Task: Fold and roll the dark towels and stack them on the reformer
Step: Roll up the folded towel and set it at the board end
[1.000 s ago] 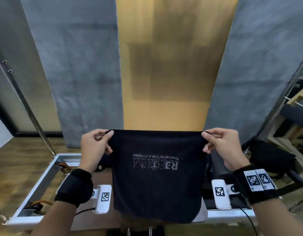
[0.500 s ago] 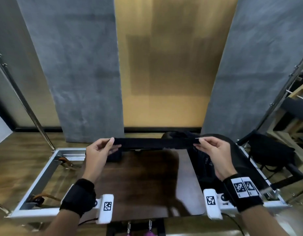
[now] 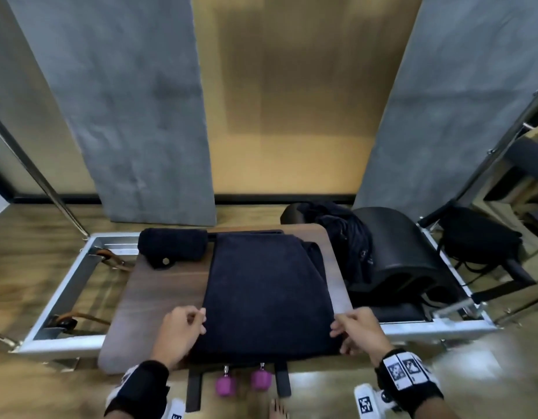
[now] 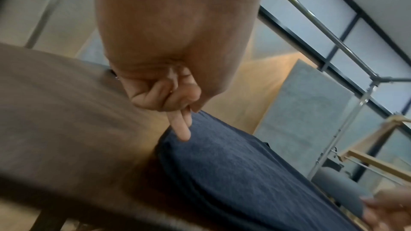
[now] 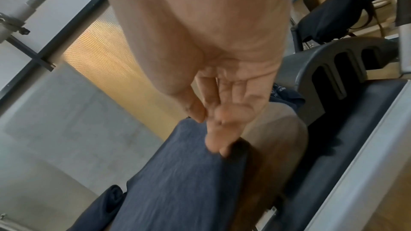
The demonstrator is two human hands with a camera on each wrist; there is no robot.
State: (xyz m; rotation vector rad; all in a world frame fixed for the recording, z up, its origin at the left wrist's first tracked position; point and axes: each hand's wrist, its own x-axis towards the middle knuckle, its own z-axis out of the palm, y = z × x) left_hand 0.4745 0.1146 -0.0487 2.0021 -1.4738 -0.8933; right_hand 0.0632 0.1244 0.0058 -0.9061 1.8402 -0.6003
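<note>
- On the brown wooden board [image 3: 168, 285] of the reformer [image 3: 65, 285], one dark towel [image 3: 261, 291] lies spread flat, its near edge at the board's front edge and its far edge close to the board's back.
- Its far right corner is doubled under and hard to make out; no print shows on the upper face.
- One rolled dark towel [image 3: 172, 246] sits at the board's far left corner, just beside the flat towel.
- A heap of dark cloth [image 3: 346, 237] lies over the black arched barrel [image 3: 403, 252] to the right; how many pieces it holds cannot be told.
- At the towel's near left corner, the left hand [image 3: 181, 334] rests with fingers curled; in the left wrist view one finger [image 4: 181, 127] points straight down onto the towel's edge, the others tucked in, holding nothing.
- At the near right corner, the right hand [image 3: 359, 331] pinches the towel's edge between thumb and fingertips [image 5: 213, 145], as the right wrist view shows, though blurred.
- Both forearms are cut off by the lower frame edge; each wears a black wrist strap.
- Two purple knobs [image 3: 225, 385] hang under the board's front edge, between two black straps.
</note>
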